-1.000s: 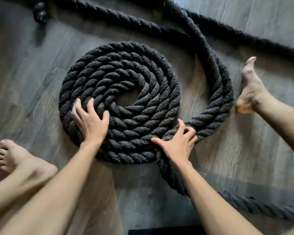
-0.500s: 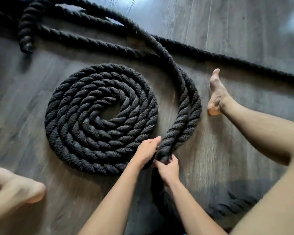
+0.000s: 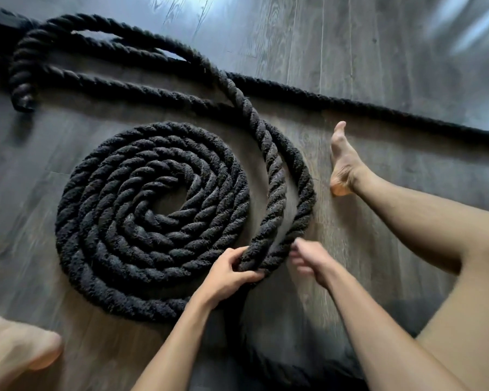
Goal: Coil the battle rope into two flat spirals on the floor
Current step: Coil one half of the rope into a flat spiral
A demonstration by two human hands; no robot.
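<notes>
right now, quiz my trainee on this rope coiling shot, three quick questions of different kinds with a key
1. True or false: the left hand grips the loose loop of rope beside the spiral.
2. How many flat spirals lie in view on the floor? A) none B) one C) two
3. Fill in: the loose loop lies between the spiral and the person's bare ____.
Key: 1 true. 2 B. 3 foot.
</notes>
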